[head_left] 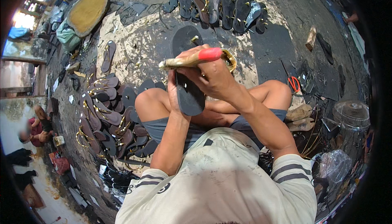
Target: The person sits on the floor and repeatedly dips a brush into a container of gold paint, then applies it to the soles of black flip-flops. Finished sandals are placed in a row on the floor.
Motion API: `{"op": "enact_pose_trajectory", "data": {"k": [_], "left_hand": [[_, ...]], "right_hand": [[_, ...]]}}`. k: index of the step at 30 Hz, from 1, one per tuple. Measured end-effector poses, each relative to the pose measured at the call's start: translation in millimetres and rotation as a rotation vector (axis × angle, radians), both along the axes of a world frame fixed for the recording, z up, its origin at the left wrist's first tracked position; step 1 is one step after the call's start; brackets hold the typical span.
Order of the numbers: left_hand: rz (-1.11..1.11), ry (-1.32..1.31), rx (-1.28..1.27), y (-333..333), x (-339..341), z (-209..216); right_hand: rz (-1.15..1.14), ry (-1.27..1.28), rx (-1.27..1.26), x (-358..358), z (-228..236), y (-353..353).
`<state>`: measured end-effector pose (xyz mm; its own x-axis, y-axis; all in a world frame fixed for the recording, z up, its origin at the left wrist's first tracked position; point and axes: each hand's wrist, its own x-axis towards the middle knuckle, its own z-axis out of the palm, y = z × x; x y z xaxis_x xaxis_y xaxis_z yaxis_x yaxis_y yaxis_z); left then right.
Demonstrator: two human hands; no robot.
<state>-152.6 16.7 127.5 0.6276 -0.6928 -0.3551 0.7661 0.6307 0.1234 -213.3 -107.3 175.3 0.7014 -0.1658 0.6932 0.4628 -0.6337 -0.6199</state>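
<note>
A long black sandal sole point(191, 101) is gripped along its left edge by my left hand point(174, 95), above my crossed legs. Its upper end reaches past my hands, with a small gold-coloured piece point(195, 39) showing on it. My right hand point(208, 70) is closed around a wooden-handled tool point(183, 61) held crosswise over the sole. The tool has a red end at the right and a pale, stained end at the left; its exact kind is unclear. Just behind my right hand is a round yellowish rim point(231, 60), partly hidden.
A row of sandals point(215, 7) stands at the far side of the cardboard point(118, 32). Many brown sandals with gold straps point(106, 113) are heaped at left. Red-handled scissors point(293, 84), a wood block point(311, 39) and a fan point(351, 115) lie right. Another person point(38, 130) sits far left.
</note>
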Motion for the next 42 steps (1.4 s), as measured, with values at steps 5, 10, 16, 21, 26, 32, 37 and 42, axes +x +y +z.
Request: {"op": "enact_pose_trajectory", "data": {"k": [5,10,16,21,26,32,37,42], "left_hand": [[-0.201,-0.430,-0.108,9.7,30.9,-8.7],[-0.165,-0.153,-0.229,-1.7,9.6,14.7],[-0.235,-0.240,0.126,-31.4,52.1,-24.7],[-0.350,-0.471,0.262,-116.8,131.7,-100.9],[-0.089,-0.427,0.831,-138.2,243.7,-80.4],[0.070,-1.556,1.194,-20.4,236.2,-20.7],[0.701,-1.385,2.267,276.7,281.8,11.8],[-0.322,-1.311,2.642,422.5,317.3,-19.4]], "right_hand": [[0.136,0.074,0.108,-31.2,-8.5,23.1],[0.026,0.047,0.059,14.1,-11.1,-18.8],[0.221,0.312,0.353,-62.4,-23.4,36.1],[-0.177,0.225,0.733,-85.6,25.6,-5.8],[-0.387,0.203,0.543,-83.7,19.6,-36.4],[-0.766,0.400,0.695,-139.2,-43.4,-93.8],[-0.715,0.435,0.687,-138.2,-69.8,-105.4],[-0.419,0.721,0.592,-55.4,-77.1,-89.4]]}}
